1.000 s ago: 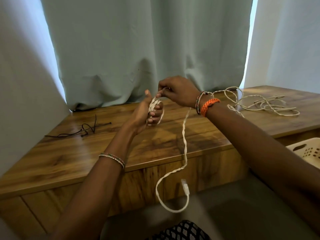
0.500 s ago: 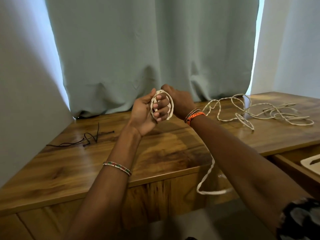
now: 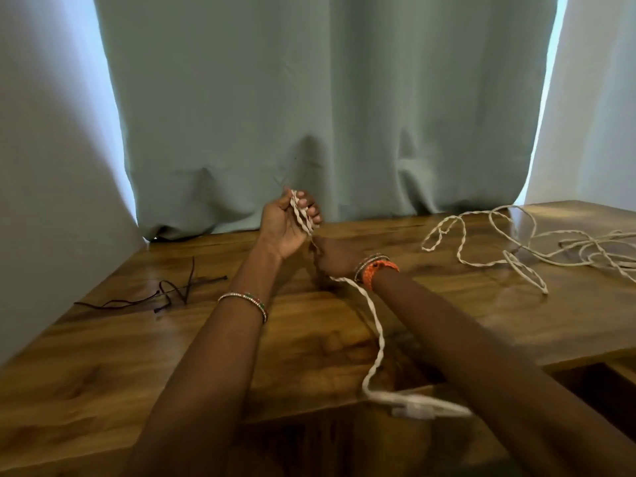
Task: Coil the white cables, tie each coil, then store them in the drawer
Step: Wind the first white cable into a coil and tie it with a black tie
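The table top (image 3: 103, 383) is brown wood with strong grain and a glossy, smooth finish that reflects light, brightest at the far right. The white cable (image 3: 377, 333) in the hands, like the loose cable (image 3: 516, 246) lying at the right, looks matt and twisted, a ropy surface rather than slick plastic, while the thin ties (image 3: 165, 294) at the left are dark and matt. Behind, the curtain (image 3: 327, 108) is soft, matt, pale green cloth falling in folds.

The right hand (image 3: 332, 258) has dropped below the left hand (image 3: 289, 225), drawing cable down. The cable's (image 3: 375, 325) loose tail now trails across the counter's (image 3: 103, 373) near edge.
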`<move>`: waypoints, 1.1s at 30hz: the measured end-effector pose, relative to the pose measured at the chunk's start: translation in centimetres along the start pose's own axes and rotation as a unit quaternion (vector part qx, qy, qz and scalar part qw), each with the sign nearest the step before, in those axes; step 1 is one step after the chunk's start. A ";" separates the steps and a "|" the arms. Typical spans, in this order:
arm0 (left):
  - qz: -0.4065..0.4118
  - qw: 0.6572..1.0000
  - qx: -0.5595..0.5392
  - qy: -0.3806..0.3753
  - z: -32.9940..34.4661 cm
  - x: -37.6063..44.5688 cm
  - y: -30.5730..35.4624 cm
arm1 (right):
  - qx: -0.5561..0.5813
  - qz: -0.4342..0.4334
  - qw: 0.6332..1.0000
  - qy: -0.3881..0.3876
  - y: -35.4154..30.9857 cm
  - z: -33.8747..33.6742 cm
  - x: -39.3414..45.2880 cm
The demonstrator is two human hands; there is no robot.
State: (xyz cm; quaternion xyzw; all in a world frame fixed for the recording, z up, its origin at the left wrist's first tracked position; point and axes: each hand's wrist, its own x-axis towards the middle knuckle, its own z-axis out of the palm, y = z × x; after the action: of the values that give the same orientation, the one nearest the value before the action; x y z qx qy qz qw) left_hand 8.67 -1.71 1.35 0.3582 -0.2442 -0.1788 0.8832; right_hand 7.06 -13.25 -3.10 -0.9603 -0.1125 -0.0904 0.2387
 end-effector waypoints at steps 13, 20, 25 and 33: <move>0.007 0.954 0.280 0.108 -4.3 1.8 -1.6 | 0.368 0.065 0.867 -0.331 -0.6 -2.3 -2.3; 0.035 0.877 0.477 0.047 -4.3 1.0 -2.0 | 0.279 -0.010 0.925 -0.259 -1.1 -2.8 -3.2; 0.053 0.872 0.484 0.048 -3.4 0.2 -2.5 | 0.216 -0.027 0.938 -0.270 -2.5 -2.8 -3.8; -0.025 0.988 0.109 0.103 -2.8 -0.1 -1.2 | 0.015 -0.039 0.956 -0.289 -4.2 -3.3 -5.7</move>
State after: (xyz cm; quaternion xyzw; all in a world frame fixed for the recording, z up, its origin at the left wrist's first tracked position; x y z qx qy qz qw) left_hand 9.98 -0.93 -1.25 0.4751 -0.1616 -0.1350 0.8544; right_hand 0.11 -12.19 0.31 -0.9366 -0.2150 0.1837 0.2069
